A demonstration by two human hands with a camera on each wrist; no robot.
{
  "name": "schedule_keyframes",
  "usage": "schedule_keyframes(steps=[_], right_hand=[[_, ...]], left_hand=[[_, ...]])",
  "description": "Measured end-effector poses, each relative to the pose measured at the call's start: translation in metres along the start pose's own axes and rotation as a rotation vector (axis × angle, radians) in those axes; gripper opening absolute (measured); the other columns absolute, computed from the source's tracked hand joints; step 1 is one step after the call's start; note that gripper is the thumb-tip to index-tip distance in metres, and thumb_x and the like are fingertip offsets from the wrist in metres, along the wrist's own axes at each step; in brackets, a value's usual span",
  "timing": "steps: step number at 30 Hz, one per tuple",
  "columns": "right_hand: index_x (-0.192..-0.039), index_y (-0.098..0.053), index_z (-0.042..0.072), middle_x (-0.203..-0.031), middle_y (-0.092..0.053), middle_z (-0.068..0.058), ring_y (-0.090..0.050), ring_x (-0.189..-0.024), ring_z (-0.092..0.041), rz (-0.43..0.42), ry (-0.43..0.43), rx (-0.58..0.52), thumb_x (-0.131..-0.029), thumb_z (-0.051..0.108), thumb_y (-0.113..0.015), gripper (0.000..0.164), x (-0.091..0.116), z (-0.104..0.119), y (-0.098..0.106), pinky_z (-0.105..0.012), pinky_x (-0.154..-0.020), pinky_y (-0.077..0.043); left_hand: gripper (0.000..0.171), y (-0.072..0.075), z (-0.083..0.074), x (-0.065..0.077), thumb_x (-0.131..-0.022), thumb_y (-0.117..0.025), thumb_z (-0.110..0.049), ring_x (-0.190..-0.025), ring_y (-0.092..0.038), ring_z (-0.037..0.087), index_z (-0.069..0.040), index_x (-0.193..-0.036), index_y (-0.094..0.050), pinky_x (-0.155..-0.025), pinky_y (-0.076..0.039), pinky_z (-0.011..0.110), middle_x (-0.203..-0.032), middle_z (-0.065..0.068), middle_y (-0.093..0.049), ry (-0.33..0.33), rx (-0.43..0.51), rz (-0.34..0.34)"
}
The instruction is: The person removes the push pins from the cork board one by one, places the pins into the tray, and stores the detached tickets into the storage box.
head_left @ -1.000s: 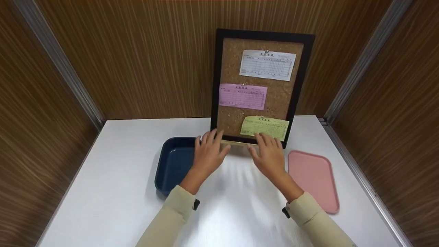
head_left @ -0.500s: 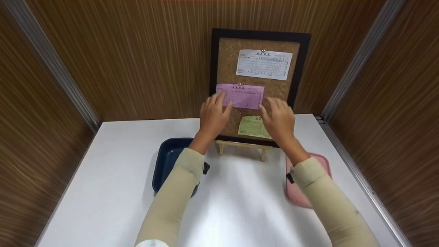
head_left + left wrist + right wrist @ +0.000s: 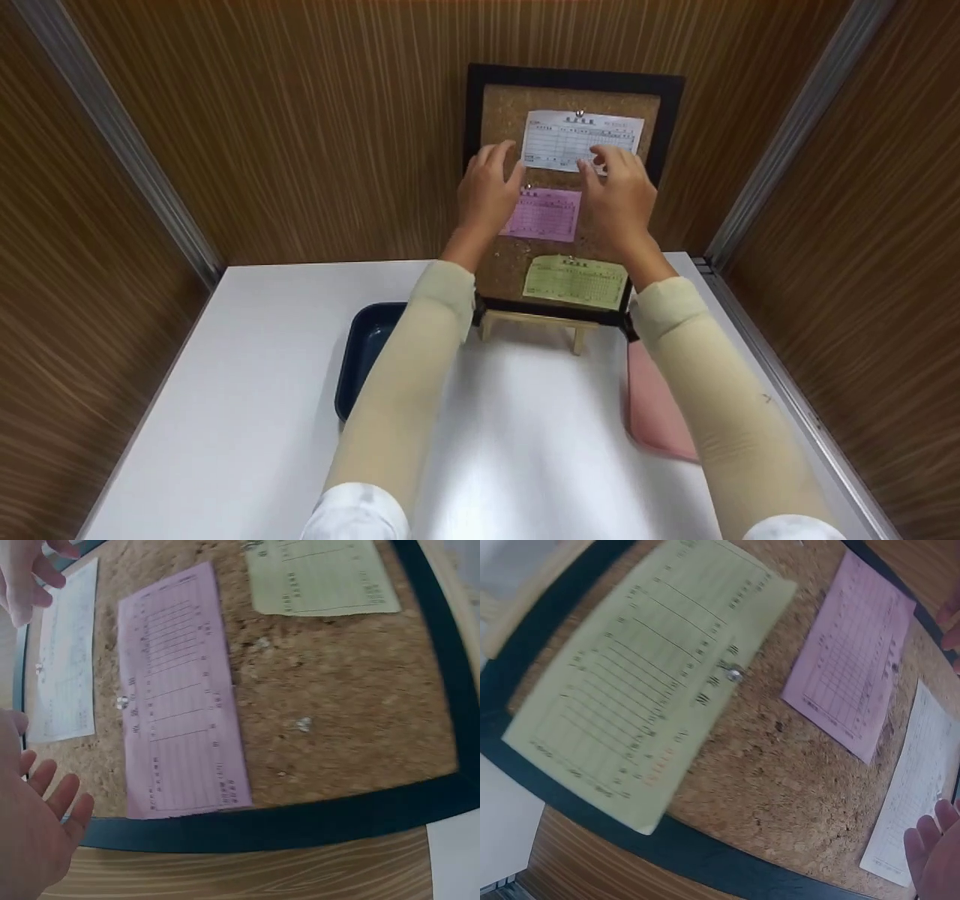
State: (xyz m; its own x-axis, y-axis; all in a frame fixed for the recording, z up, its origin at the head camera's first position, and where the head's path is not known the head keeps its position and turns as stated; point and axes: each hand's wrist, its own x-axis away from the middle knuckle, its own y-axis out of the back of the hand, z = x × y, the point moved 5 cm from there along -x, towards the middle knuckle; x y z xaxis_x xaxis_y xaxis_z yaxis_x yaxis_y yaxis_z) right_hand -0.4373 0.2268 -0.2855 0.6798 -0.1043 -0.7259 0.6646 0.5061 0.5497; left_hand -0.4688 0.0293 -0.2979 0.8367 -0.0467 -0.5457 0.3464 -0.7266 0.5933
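A black-framed cork board (image 3: 495, 274) leans upright on a small wooden easel (image 3: 536, 319). Pinned to it are a white slip (image 3: 551, 142) at the top, a pink slip (image 3: 551, 217) in the middle and a yellow-green slip (image 3: 576, 281) at the bottom. My left hand (image 3: 486, 191), fingers loosely bent and holding nothing, is in front of the board, left of the white slip. In front of that slip's lower right part is my right hand (image 3: 622, 195), also holding nothing. A clear pin (image 3: 733, 673) fixes the yellow-green slip in the right wrist view.
A dark blue tray (image 3: 346, 382) lies on the white table (image 3: 247, 390) at the left, partly behind my left sleeve. The pink tray (image 3: 656, 405) at the right is partly covered by my right sleeve. Wood-grain walls (image 3: 315, 150) enclose the back and sides.
Both hands have risen from the board's bottom edge, past the pink slip, to the height of the white slip. The slips and the board have stayed in place.
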Motion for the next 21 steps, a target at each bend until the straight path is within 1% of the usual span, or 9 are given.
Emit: schedule_keyframes(steps=[2, 5, 8, 14, 16, 21], right_hand=[[-0.123, -0.067, 0.011, -0.111, -0.070, -0.008, -0.063, -0.105, -0.025, 0.004, -0.005, -0.004, -0.101, 0.037, -0.061, 0.035, -0.008, 0.000, -0.002, -0.043, -0.087, -0.050], [-0.124, -0.067, 0.011, -0.111, -0.069, -0.008, -0.064, -0.104, -0.024, 0.013, -0.024, -0.014, -0.101, 0.035, -0.061, 0.034, -0.016, -0.001, -0.004, -0.043, -0.087, -0.050], [-0.124, -0.067, 0.011, -0.110, -0.069, -0.008, -0.065, -0.101, -0.023, 0.012, -0.053, -0.021, -0.101, 0.032, -0.062, 0.031, -0.022, -0.003, -0.006, -0.043, -0.086, -0.050], [-0.124, -0.067, 0.014, -0.112, -0.068, -0.005, -0.066, -0.099, -0.020, 0.022, -0.092, -0.048, -0.101, 0.034, -0.061, 0.031, -0.038, -0.004, -0.009, -0.041, -0.085, -0.048], [-0.124, -0.067, 0.015, -0.112, -0.067, -0.004, -0.065, -0.100, -0.019, 0.021, -0.096, -0.047, -0.102, 0.034, -0.061, 0.030, -0.042, -0.005, -0.010, -0.041, -0.085, -0.047], [-0.123, -0.068, 0.017, -0.111, -0.066, -0.004, -0.064, -0.101, -0.019, 0.025, -0.124, -0.026, -0.102, 0.032, -0.061, 0.027, -0.047, -0.009, -0.010, -0.040, -0.088, -0.047]], left_hand=[[0.040, -0.001, -0.002, -0.007, -0.104, -0.055, -0.034, -0.127, -0.054, 0.016, -0.018, -0.141, -0.056, -0.103, -0.045, 0.034, -0.140, 0.002, -0.057, 0.023, 0.063, -0.006], [0.038, -0.004, -0.003, -0.014, -0.104, -0.055, -0.032, -0.126, -0.055, 0.013, -0.018, -0.139, -0.058, -0.103, -0.045, 0.031, -0.138, 0.000, -0.058, 0.070, 0.186, -0.012], [0.036, -0.006, -0.003, -0.019, -0.104, -0.055, -0.029, -0.121, -0.057, 0.011, -0.016, -0.137, -0.059, -0.101, -0.045, 0.026, -0.135, 0.000, -0.059, 0.101, 0.285, -0.019], [0.032, -0.007, -0.012, -0.030, -0.103, -0.057, -0.022, -0.109, -0.059, 0.010, -0.013, -0.133, -0.061, -0.092, -0.047, 0.022, -0.125, 0.001, -0.061, 0.094, 0.320, -0.056], [0.033, -0.009, -0.016, -0.033, -0.103, -0.057, -0.022, -0.107, -0.058, 0.010, -0.012, -0.134, -0.061, -0.090, -0.046, 0.022, -0.124, 0.002, -0.060, 0.100, 0.342, -0.057], [0.033, -0.013, -0.024, -0.039, -0.104, -0.056, -0.023, -0.108, -0.056, 0.009, -0.013, -0.135, -0.059, -0.088, -0.046, 0.019, -0.125, 0.002, -0.059, 0.140, 0.416, -0.042]])
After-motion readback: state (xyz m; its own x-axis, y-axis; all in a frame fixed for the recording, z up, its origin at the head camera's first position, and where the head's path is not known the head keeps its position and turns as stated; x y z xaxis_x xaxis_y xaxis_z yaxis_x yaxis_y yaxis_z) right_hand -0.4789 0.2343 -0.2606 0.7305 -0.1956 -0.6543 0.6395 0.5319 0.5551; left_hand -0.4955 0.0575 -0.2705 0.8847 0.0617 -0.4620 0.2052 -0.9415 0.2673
